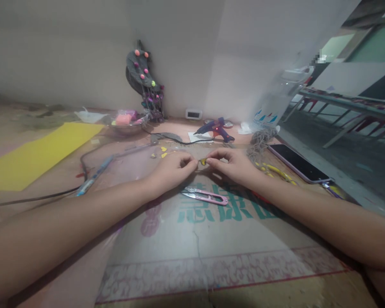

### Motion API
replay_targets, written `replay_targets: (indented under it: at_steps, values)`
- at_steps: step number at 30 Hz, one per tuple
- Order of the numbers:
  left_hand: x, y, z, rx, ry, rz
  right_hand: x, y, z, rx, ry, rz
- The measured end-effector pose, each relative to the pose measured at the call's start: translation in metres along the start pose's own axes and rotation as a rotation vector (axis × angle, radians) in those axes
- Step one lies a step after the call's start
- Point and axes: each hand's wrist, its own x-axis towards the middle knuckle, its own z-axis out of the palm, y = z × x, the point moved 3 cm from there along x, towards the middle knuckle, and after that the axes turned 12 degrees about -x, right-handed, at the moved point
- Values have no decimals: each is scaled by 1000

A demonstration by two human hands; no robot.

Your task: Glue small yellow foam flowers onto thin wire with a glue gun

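A small yellow piece with a dark edge (203,161) is pinched between both hands over the cardboard sheet (167,252). My left hand (175,167) grips its left end with thumb and fingertips. On the opposite end, the fingertips of my right hand (231,162) are closed. What exactly the piece is cannot be made out. Pink thread snips (211,197) lie just below the hands. Beyond my left hand rest small yellow heart-shaped cutouts (164,149).
A blue glue gun (211,126) with a lit red light lies behind the hands. At right are grey yarn (263,136) and a phone (298,163). Leftward lie a yellow sheet (48,149), a dark cable (35,199) and a bowl (125,129). A grey pompom-covered moon decoration (137,70) leans on the wall.
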Motion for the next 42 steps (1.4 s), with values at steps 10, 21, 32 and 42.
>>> replay_targets:
  at_steps: [10,21,32,42]
  values:
    - [-2,6,-4,-14,77,80,-1,-2,0,-34,44,-47]
    - [-3,10,-4,23,69,101,-3,-6,2,-52,27,-139]
    - [-4,11,-3,73,50,161,-3,-6,0,28,-2,-78]
    - [-4,8,-3,58,20,185,-4,-6,-2,-4,39,-60]
